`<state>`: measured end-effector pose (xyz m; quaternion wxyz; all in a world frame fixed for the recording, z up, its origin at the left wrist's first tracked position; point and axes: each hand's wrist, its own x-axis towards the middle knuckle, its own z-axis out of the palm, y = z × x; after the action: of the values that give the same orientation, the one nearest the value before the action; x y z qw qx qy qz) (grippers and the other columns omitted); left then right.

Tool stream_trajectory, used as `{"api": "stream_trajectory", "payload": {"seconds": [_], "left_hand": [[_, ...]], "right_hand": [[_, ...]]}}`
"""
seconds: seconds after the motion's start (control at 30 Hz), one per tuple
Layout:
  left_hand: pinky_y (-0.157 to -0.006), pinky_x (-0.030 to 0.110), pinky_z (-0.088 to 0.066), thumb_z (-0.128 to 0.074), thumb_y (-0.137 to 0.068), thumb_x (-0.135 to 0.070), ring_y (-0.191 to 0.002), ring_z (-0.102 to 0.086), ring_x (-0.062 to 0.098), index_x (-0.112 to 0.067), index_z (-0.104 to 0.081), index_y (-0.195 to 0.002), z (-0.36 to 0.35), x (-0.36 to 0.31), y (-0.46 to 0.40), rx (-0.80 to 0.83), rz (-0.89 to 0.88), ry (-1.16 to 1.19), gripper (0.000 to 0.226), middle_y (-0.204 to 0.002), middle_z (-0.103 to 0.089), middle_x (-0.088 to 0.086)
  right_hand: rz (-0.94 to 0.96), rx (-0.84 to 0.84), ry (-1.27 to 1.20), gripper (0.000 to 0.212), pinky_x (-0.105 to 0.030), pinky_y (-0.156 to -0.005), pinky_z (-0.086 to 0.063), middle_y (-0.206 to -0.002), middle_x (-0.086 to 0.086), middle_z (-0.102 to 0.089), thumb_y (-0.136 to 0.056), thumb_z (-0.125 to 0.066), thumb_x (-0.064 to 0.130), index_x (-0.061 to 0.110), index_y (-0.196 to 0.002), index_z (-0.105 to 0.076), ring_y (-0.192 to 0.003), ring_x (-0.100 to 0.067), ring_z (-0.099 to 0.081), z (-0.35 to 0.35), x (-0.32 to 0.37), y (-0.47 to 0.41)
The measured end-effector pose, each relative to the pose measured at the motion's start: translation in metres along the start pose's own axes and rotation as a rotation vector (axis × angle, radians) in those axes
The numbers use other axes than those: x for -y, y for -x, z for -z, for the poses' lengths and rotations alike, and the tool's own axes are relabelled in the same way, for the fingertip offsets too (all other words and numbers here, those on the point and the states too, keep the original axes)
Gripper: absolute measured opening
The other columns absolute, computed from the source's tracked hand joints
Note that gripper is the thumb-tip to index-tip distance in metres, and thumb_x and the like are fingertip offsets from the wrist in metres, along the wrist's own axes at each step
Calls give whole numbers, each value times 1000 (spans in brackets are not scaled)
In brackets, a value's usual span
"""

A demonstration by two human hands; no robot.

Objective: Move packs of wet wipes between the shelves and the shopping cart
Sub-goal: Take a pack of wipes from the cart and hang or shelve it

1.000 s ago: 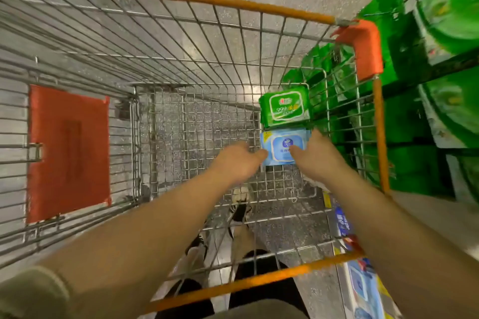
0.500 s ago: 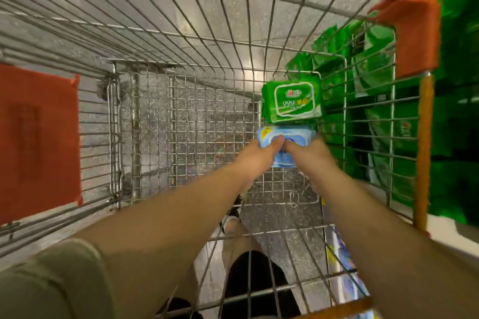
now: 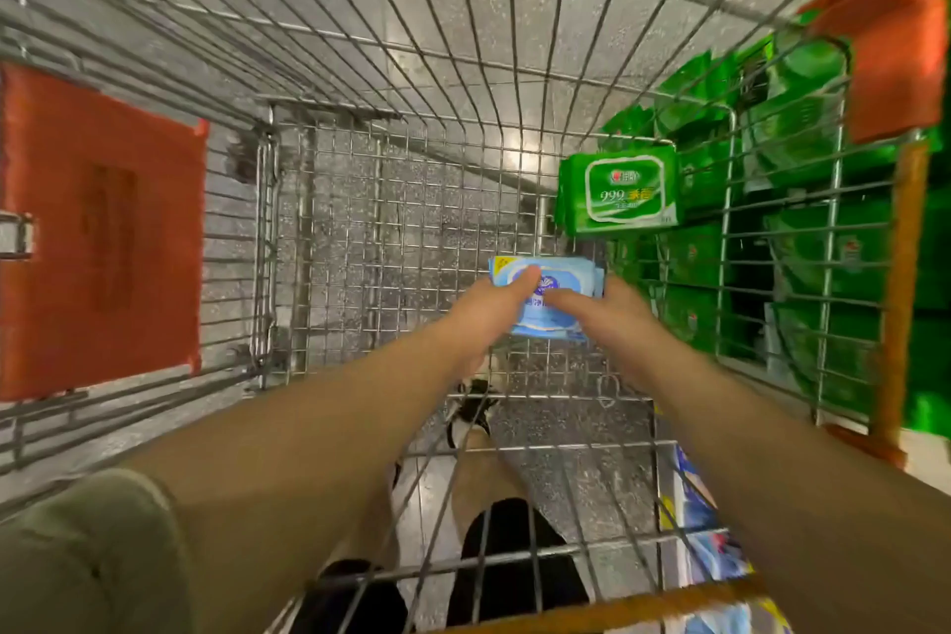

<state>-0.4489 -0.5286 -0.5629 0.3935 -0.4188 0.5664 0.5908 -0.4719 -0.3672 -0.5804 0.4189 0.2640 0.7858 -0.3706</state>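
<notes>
Head view | we gripped the flat light-blue soft-plastic wipes pack point(image 3: 545, 296) with both hands, left hand point(image 3: 489, 306) and right hand point(image 3: 612, 314) pinching its near corners, thumbs on top, low inside the wire shopping cart point(image 3: 360, 232) | green wipes pack point(image 3: 620, 193) lay just beyond | pack judged light, squashy, slick; the side edges looked best to hold.

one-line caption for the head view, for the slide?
Both hands, left hand and right hand, hold a blue wipes pack inside the shopping cart, near a green wipes pack.
</notes>
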Motion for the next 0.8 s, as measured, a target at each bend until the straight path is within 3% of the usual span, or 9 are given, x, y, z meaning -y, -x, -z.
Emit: {"api": "stream_trajectory", "payload": {"seconds": [0.07, 0.13, 0.2, 0.27, 0.33, 0.4, 0.53, 0.67, 0.8], "left_hand": [[-96, 36, -53, -62, -97, -53, -101, -67, 19, -22, -59, -105, 20, -9, 26, -12, -10, 1, 32, -109, -71, 0], [-77, 27, -54, -62, -100, -45, -90, -68, 14, -23, -61, -102, 38, -17, 40, -23, -61, -3, 22, -110, -74, 1], [-72, 23, -54, -62, -100, -46, -87, -67, 13, -24, -58, -96, 51, -32, 64, -58, -151, -54, 22, -104, -71, -1], [-92, 33, -55, -64, -87, -65, -103, -67, 20, -23, -62, -102, 61, -47, 89, -92, -239, -127, 44, -114, -69, 1], [-92, 33, -57, -64, -80, -71, -103, -70, 19, -23, -67, -114, 69, -61, 117, -112, -334, -147, 59, -117, -72, 1], [-82, 22, -57, -60, -97, -54, -97, -71, 14, -23, -68, -110, 75, -73, 148, -96, -408, -139, 34, -108, -75, -3], [-86, 37, -58, -54, -104, -42, -98, -73, 19, -27, -70, -96, 78, -94, 216, -86, -566, -143, 23, -109, -77, 2], [-97, 46, -56, -53, -104, -47, -99, -73, 17, -31, -68, -91, 71, -106, 294, -71, -725, -200, 25, -104, -77, -5], [-91, 37, -56, -49, -101, -57, -94, -72, 7, -34, -68, -91, 53, -104, 367, -15, -896, -327, 32, -100, -75, -13]], "right_hand": [[28, 47, -25, 90, -47, -89, -59, -118, -4, -68, -43, -89, 72, 23, -115, -66, -100, -24, -71, -2, 31, 35], [82, 80, -47, 36, -43, -84, -60, -106, -2, -73, -74, -88, 41, 26, -100, -67, -92, -22, -72, -3, 54, 63], [153, 60, -95, 18, -44, -84, -61, -102, 2, -75, -84, -82, 31, 29, -94, -68, -89, -19, -73, -3, 68, 85], [238, 23, -135, 17, -47, -88, -60, -98, 5, -76, -83, -81, 34, 30, -95, -71, -90, -17, -74, -2, 83, 112], [317, -22, -188, 31, -46, -87, -60, -98, 7, -77, -76, -82, 44, 28, -101, -72, -89, -15, -74, 1, 95, 136], [392, -78, -211, 21, -33, -79, -60, -95, 8, -76, -82, -80, 43, 31, -95, -69, -83, -6, -72, 8, 110, 169], [548, -168, -210, 19, -3, -53, -41, -80, 17, -65, -96, -69, 26, 36, -83, -59, -59, 17, -60, 28, 133, 238], [674, -305, -236, 7, -15, -63, -49, -90, 10, -69, -95, -67, 40, 38, -90, -63, -72, 9, -65, 48, 138, 313], [742, -528, -283, 31, -17, -71, -50, -101, 6, -72, -83, -70, 58, 33, -102, -69, -89, -4, -68, 71, 122, 383]]}}
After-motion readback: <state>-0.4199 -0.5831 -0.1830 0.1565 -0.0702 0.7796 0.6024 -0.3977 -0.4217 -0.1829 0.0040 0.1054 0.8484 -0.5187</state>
